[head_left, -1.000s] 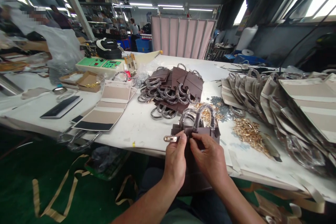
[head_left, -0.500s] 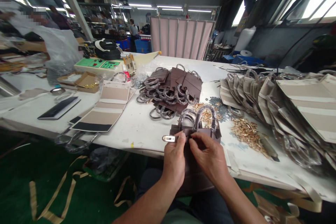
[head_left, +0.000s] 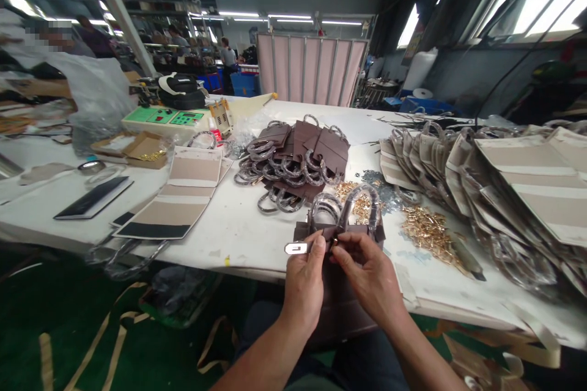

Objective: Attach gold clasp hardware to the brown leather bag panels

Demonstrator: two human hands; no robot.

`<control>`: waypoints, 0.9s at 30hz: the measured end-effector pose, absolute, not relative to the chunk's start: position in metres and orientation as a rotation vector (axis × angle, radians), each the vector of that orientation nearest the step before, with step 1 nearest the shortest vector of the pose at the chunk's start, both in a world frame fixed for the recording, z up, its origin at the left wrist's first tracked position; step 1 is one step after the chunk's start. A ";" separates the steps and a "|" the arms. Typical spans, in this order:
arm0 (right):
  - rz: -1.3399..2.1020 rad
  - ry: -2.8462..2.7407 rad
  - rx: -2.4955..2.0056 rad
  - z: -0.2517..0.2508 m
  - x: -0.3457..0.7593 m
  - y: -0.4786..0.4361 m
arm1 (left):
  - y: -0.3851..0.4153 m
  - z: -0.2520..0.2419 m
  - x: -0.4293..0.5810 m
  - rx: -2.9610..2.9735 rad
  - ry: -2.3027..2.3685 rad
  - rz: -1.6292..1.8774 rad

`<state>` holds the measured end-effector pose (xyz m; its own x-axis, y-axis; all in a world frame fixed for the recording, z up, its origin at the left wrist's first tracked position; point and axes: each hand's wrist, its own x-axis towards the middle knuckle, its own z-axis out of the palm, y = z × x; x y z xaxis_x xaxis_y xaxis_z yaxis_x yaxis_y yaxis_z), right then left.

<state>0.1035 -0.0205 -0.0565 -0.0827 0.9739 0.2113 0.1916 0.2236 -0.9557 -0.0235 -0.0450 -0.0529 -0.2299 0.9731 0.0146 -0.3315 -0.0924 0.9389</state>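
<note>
A dark brown handbag (head_left: 340,305) rests at the table's front edge, over my lap, with its film-wrapped handles (head_left: 360,195) standing up. My left hand (head_left: 303,284) is closed on the bag's narrow strap, thumb on top. The strap's shiny metal tip (head_left: 296,248) sticks out to the left of that hand. Beside it, my right hand (head_left: 372,272) pinches a small gold metal fitting (head_left: 335,242) against the strap near the bag's top. Fingers hide most of the fitting.
Loose gold fittings (head_left: 428,229) lie to the right, by dark small parts (head_left: 387,189). Finished-looking brown bags (head_left: 305,140) are piled ahead. Beige-lined bag pieces (head_left: 527,177) crowd the right; another open piece (head_left: 169,201) overhangs the left front edge.
The view has shifted slightly to the right. A gold glint now shows at my right fingertips, and the strap's metal tip has turned a little. Both hands keep their grip.
</note>
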 end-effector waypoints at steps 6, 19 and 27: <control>0.883 -1.485 -1.102 -0.063 0.089 -0.010 | -0.043 -0.065 -0.029 0.851 1.087 1.537; 0.221 -1.632 -1.915 -0.107 0.243 0.045 | -0.002 -0.083 -0.070 0.664 1.360 1.496; 0.106 -1.715 -2.275 -0.129 0.315 0.088 | -0.002 -0.077 -0.091 1.417 1.778 1.324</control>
<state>0.3154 0.0878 -0.1288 0.2887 0.9506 0.1145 0.9294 -0.2494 -0.2721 -0.0909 -0.0022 -0.0765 -0.3292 0.9276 0.1768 0.4351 -0.0172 0.9002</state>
